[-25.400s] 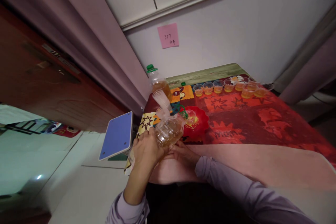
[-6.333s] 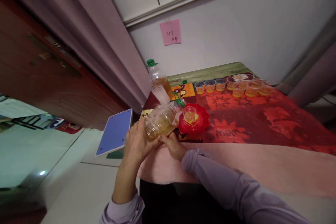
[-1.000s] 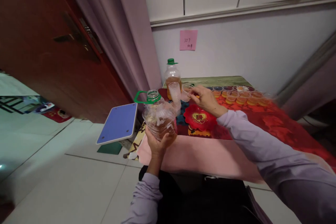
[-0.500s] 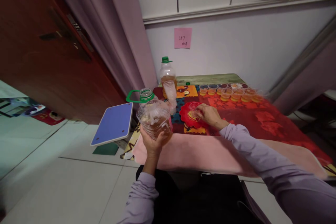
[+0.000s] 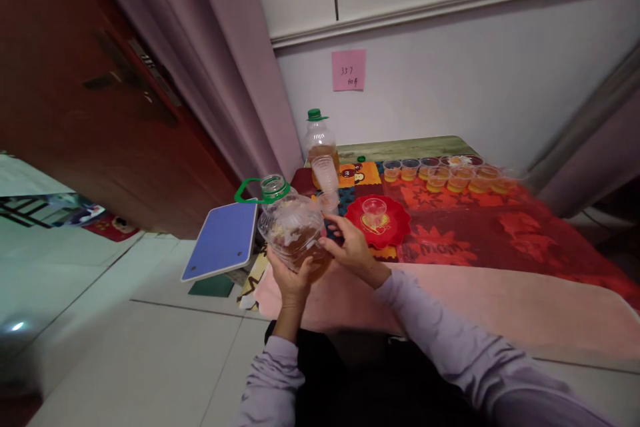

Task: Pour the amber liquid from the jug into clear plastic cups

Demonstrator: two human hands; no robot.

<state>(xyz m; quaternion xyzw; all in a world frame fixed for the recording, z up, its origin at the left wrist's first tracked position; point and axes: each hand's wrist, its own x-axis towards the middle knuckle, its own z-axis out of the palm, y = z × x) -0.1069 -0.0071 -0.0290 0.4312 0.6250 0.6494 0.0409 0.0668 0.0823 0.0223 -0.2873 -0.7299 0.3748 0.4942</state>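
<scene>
Observed from beside the bench (image 5: 500,233): large clear bottle (image 5: 294,221), amber liquid inside, leaning with its neck to the left, green ring handle (image 5: 245,191) jutting out on that side. Left hand (image 5: 291,277): grip closed round the bottle's lower part, above the near edge. Right hand (image 5: 351,248): grip part-open, thumb and fingers spread at the bottle's right side; whether they touch, I cannot tell. Just beyond, red scalloped plate (image 5: 401,227) with one clear cup (image 5: 374,211) upright in it. Behind the bottle: tilted cup stack (image 5: 325,173), and a green-capped second bottle (image 5: 321,137). Far right side: grouped cups (image 5: 461,181) of yellow-orange liquid. Pink mat (image 5: 425,287) along the near edge.
</scene>
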